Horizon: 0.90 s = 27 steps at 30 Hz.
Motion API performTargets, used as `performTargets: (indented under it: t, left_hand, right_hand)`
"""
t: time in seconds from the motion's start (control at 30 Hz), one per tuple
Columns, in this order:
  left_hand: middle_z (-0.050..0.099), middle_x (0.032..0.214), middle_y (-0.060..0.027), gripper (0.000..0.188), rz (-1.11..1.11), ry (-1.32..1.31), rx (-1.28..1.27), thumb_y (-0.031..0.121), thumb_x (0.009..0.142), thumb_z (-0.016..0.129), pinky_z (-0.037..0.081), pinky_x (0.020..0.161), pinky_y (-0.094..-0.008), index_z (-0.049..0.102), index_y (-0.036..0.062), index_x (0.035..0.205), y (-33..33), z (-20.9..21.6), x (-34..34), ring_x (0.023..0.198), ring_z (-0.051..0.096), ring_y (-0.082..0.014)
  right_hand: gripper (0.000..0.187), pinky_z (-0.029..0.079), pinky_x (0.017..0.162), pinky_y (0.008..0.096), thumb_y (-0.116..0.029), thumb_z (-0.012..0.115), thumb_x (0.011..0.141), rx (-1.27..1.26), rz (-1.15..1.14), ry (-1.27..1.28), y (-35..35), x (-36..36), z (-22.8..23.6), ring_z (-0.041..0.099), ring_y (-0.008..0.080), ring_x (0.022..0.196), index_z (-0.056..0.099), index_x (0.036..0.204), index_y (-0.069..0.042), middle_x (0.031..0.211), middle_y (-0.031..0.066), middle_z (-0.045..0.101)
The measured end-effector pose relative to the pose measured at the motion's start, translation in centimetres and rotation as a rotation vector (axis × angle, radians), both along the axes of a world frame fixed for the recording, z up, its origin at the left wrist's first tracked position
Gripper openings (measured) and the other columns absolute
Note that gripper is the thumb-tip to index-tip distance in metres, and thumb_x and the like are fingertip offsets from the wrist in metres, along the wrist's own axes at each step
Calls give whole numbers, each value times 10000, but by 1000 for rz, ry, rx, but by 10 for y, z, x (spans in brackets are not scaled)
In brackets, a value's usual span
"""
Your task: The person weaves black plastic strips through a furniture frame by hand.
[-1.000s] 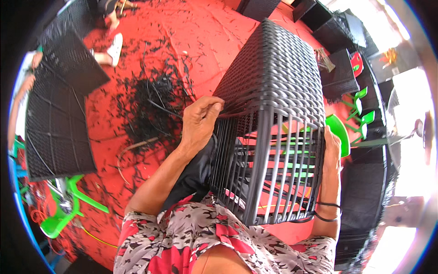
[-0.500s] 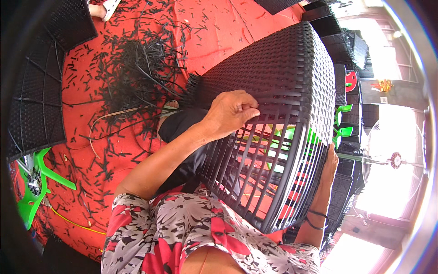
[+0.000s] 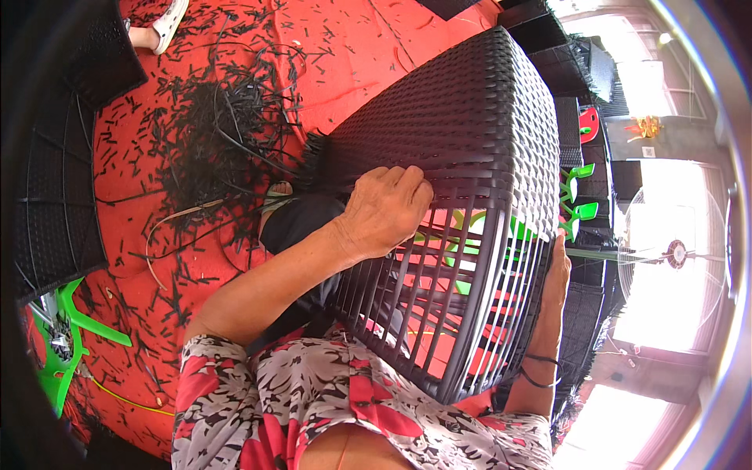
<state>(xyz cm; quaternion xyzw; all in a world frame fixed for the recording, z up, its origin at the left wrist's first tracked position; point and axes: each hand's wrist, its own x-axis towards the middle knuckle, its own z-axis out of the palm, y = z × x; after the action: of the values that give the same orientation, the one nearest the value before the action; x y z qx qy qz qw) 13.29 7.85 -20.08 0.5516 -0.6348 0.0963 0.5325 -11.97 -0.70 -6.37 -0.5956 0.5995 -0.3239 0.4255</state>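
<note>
A large black wicker box [image 3: 478,117] on a metal frame leans against my lap, its far half woven, its near half bare bars [image 3: 439,313]. My left hand [image 3: 385,210] rests on the edge of the weave, fingers curled onto the black strands there. My right hand [image 3: 558,270] grips the frame's right side, partly hidden behind it. A black band circles my right wrist.
Cut black strand scraps and loose strands [image 3: 211,133] litter the red floor [image 3: 345,55]. Another black woven frame [image 3: 55,196] stands at left by a green plastic stool [image 3: 66,329]. Dark woven pieces [image 3: 572,55] stack at back right. Another person's foot [image 3: 160,27] shows at top left.
The view has shifted lower and nearer to the box. My left hand has slid right along the edge of the weave. My right hand has stayed on the frame's side.
</note>
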Motion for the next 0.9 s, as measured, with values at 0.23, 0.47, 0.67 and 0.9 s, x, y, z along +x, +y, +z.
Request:
performTargets:
  t: [0.23, 0.47, 0.67, 0.9]
  left_hand:
    - [469, 726, -66, 245, -8, -58, -62, 42, 601, 617, 400, 532, -347, 553, 29, 837, -4, -6, 7, 614, 506, -228]
    - [559, 793, -91, 171, -128, 335, -104, 6, 764, 656, 446, 568, -340, 599, 7, 925, 1, -9, 1, 631, 549, -256]
    - [580, 778, -110, 148, -216, 604, 19, -42, 787, 646, 461, 587, -323, 635, -11, 931, -5, 0, -4, 657, 576, -237]
    - [575, 736, -93, 167, -111, 438, -136, -48, 718, 688, 471, 587, -333, 641, 7, 868, -12, 4, -4, 660, 588, -262]
  right_hand:
    - [444, 549, 546, 261, -355, 402, 994, -6, 68, -80, -4, -5, -2, 659, 147, 623, 590, 1073, 40, 855, 105, 677]
    - [461, 548, 563, 258, -367, 399, 995, -13, 106, -93, -6, -12, -3, 659, 142, 636, 581, 1092, 44, 867, 103, 675]
    - [467, 542, 571, 251, -382, 413, 991, 1, 89, -62, -9, -18, -4, 655, 131, 639, 579, 1100, 40, 871, 86, 676]
    - [460, 552, 586, 258, -370, 413, 991, -38, 83, -52, -3, -8, -2, 661, 144, 649, 586, 1085, 46, 875, 109, 678]
